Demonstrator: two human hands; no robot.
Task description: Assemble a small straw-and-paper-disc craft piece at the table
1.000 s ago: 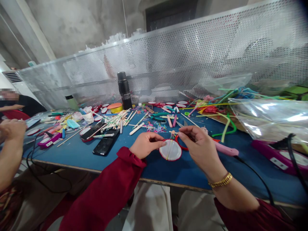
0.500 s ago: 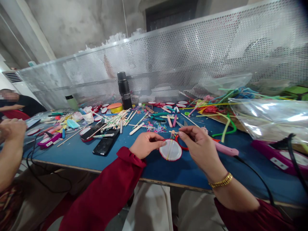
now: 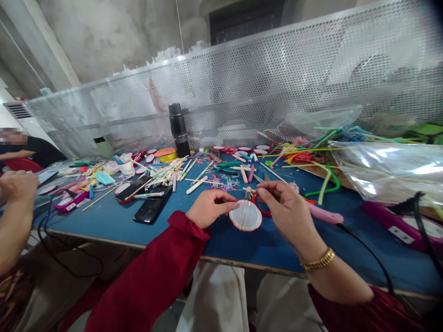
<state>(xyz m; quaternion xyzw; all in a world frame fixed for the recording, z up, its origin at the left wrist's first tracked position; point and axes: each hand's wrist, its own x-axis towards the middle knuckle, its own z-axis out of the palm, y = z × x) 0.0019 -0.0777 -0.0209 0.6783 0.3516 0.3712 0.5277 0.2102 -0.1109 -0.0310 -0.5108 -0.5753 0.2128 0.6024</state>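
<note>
A white disc with a red rim (image 3: 246, 216) lies on the blue table (image 3: 114, 221) near its front edge, with a thin wooden stick across it. My left hand (image 3: 209, 207) pinches the disc's left edge. My right hand (image 3: 289, 207) hovers at the disc's upper right, fingertips pinched on the stick's far end beside a red ring (image 3: 260, 208). Both sleeves are dark red; a gold bracelet (image 3: 318, 260) circles my right wrist.
Two black phones (image 3: 152, 207) lie left of my hands. Wooden sticks (image 3: 173, 173), a black flask (image 3: 179, 131), pink glue guns (image 3: 398, 226) with black cables, and a clear bag of coloured straws (image 3: 387, 168) crowd the table. Another person's hand (image 3: 17, 184) works at far left. A perforated metal screen (image 3: 263, 83) backs the table.
My right hand has shifted slightly right and down by the disc's upper edge. Everything else stays put.
</note>
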